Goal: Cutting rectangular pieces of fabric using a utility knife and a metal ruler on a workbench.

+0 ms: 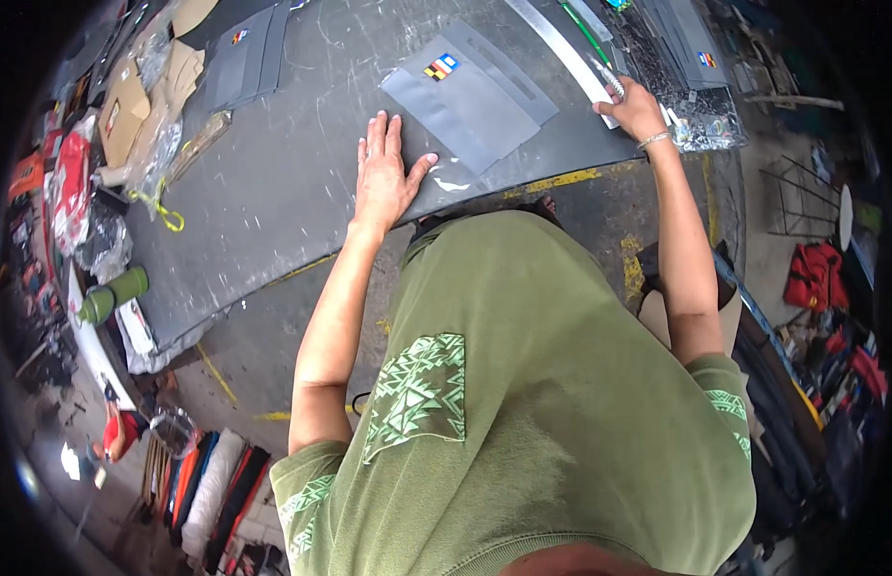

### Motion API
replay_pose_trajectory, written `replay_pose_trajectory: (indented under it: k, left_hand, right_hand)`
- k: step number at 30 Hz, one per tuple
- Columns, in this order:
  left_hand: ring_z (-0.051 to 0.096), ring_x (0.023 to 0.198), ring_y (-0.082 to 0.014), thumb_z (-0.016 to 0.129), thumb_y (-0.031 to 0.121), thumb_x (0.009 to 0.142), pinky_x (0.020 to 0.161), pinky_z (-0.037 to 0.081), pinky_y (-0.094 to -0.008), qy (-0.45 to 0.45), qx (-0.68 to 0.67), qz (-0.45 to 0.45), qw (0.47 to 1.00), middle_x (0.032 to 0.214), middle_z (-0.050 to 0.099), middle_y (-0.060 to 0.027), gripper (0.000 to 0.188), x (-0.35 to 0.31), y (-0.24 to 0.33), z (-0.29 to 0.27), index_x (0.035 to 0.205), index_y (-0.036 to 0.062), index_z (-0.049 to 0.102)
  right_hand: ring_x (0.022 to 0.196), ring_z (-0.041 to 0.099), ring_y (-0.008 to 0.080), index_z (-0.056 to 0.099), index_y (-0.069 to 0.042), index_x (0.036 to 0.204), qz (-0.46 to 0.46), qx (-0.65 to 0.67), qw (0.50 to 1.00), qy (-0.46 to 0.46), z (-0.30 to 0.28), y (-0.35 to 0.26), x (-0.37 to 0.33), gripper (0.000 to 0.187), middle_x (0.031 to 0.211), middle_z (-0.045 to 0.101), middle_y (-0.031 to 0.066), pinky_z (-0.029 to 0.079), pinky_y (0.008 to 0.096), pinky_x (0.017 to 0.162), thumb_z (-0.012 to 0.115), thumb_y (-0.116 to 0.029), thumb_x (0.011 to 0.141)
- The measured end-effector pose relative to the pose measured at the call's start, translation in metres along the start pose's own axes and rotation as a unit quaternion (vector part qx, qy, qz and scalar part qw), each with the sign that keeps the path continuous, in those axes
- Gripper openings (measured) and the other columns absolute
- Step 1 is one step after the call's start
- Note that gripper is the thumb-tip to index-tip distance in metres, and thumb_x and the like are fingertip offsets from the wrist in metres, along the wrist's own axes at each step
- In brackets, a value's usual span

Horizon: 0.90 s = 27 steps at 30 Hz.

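My left hand (pixel 382 180) lies flat on the dark work table (pixel 273 182), fingers spread and holding nothing. Just right of it rest flat grey sheet pieces (pixel 480 101), partly overlapping, with a small colourful patch on the top one. My right hand (pixel 638 112) is at the table's right side, its fingers closed round a slim, silvery striped tool (pixel 614 83) whose kind I cannot make out. Beside those fingers runs a long pale ruler-like strip (pixel 566 53). A slim green stick (pixel 585 32) lies just beyond the hand.
More grey pieces with patches lie at the far left (pixel 246 56) and far right (pixel 681 48). Cardboard (pixel 125 113) and clear plastic bags clutter the left end. A green bottle (pixel 115 295) is beside the table's left edge. Fabric rolls (pixel 212 490) stand lower left; a red bag (pixel 817 276) lies right.
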State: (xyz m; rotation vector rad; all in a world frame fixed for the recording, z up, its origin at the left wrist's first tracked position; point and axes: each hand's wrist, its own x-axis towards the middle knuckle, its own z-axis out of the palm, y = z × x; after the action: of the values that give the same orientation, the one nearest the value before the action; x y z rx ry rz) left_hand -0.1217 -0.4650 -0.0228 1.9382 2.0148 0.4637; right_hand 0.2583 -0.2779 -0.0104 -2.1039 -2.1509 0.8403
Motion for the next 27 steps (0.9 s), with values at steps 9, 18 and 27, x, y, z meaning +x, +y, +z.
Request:
replay_pose_trajectory:
  k: [9,18,27]
  left_hand:
    - [0.026,0.147,-0.0396,0.058,0.051,0.095,0.119,0.021,-0.0550,0.007,0.015,0.075,0.997,0.157,0.029,-0.0253,0.080,-0.003,-0.021,0.010,0.148,-0.0044,0.036]
    - [0.023,0.149,-0.0382,0.055,0.053,0.095,0.119,0.020,-0.0568,0.006,0.059,0.058,0.997,0.159,0.027,-0.0234,0.079,-0.005,-0.021,0.010,0.150,-0.0010,0.035]
    - [0.059,0.107,-0.0356,0.065,0.037,0.092,0.101,0.042,-0.0520,-0.002,0.098,0.057,0.994,0.112,0.060,-0.0160,0.038,0.000,0.032,-0.020,0.114,0.0065,0.069]
  right_hand:
    - [0.121,0.060,0.0379,0.059,-0.003,0.134,-0.006,-0.018,0.999,0.051,0.004,0.005,-0.004,0.062,0.123,0.065,0.0252,0.046,0.0400,0.102,0.066,-0.046,0.088]
    - [0.110,0.066,0.0381,0.066,-0.003,0.123,-0.027,0.063,0.992,0.107,0.003,-0.003,-0.042,0.063,0.111,0.070,0.0246,0.049,0.0401,0.095,0.064,-0.051,0.084]
    - [0.093,0.070,0.0393,0.072,-0.002,0.107,0.051,0.163,0.976,0.134,0.066,0.068,-0.129,0.066,0.094,0.071,0.0261,0.053,0.0431,0.080,0.066,-0.064,0.085]
